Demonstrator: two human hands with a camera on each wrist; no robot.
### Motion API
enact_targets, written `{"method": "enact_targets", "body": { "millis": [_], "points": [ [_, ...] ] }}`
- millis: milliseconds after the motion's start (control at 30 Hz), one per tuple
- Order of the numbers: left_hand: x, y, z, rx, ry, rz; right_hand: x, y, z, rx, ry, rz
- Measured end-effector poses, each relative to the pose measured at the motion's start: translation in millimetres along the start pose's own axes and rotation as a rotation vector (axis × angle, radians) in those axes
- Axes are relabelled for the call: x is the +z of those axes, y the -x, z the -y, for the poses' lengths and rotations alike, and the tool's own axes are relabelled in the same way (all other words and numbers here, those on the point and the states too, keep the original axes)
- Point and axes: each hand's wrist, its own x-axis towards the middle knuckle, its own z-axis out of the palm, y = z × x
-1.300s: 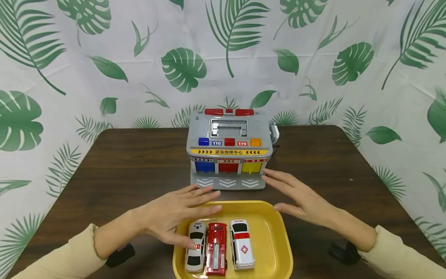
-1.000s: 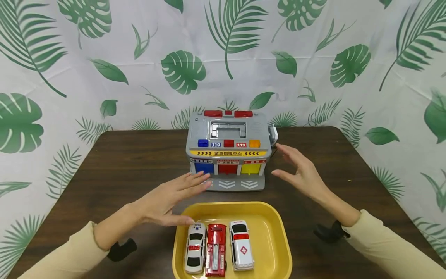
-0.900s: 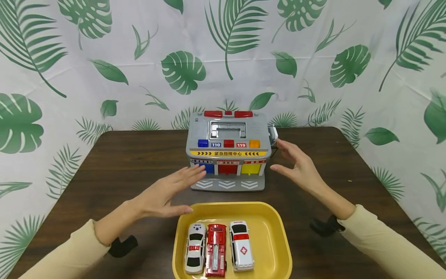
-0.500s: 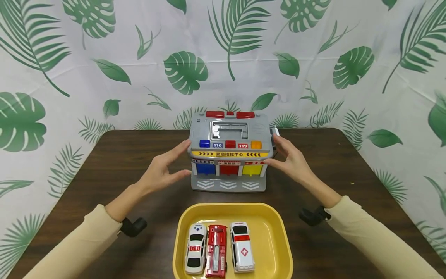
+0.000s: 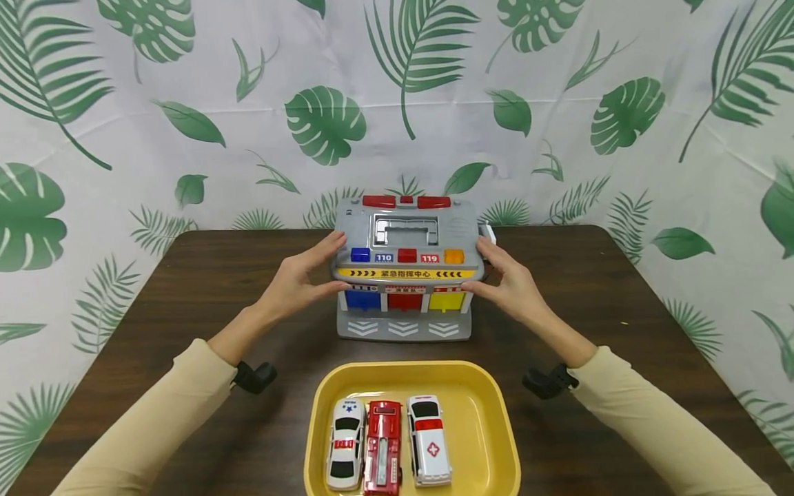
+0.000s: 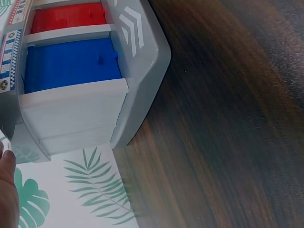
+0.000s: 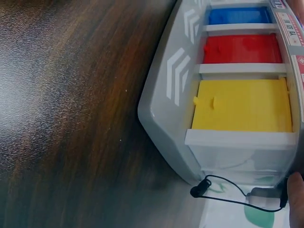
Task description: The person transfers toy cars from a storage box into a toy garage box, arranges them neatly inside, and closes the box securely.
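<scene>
A grey toy rescue garage (image 5: 403, 273) stands on the dark table, with red lamps along its roof. Blue, red and yellow doors (image 5: 446, 301) in its front are down. My left hand (image 5: 291, 286) holds the roof's left end, thumb on the front edge and fingers at the side. At the right end my right hand (image 5: 515, 286) grips it the same way. Only a fingertip of the left hand (image 6: 7, 190) shows in the left wrist view, below the blue door (image 6: 71, 64). In the right wrist view a bit of the right hand (image 7: 297, 199) appears beside the yellow door (image 7: 244, 104).
Nearer me is a yellow tray (image 5: 403, 372) holding a toy police car (image 5: 345, 448), a red toy fire truck (image 5: 382, 448) and a toy ambulance (image 5: 429, 444). A black cord (image 7: 228, 202) hangs at the garage's right side. A leaf-patterned cloth (image 5: 248, 138) rises behind the table.
Both hands have moved from above and beside the tray up to the garage and now hold its two ends. Garage, tray and toy cars have stayed put.
</scene>
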Motion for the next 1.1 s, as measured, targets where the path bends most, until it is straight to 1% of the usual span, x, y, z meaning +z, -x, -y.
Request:
{"method": "enact_targets", "body": {
  "millis": [133,200,300,500,933,1100],
  "points": [
    [2.9,-2.4,4.5,0.036,0.009,0.012,2.1,1.0,-0.7,0.002,0.008,-0.009],
    [4.1,-2.8,6.1,0.053,0.0,0.014,3.2,1.1,-1.1,-0.007,0.01,-0.015],
    [5.1,-3.1,7.2,0.061,-0.019,0.019,4.1,1.6,-1.9,-0.014,0.015,-0.023],
    [6.8,-4.2,9.3,0.061,-0.016,0.031,4.2,3.1,-2.3,-0.005,0.037,-0.04],
    [8.8,-5.3,9.2,0.052,-0.032,0.033,4.2,5.1,-4.1,-0.018,-0.004,-0.063],
    [9.2,-5.8,9.1,0.063,-0.029,0.029,4.5,4.9,-5.0,-0.022,-0.011,-0.067]
  ]
}}
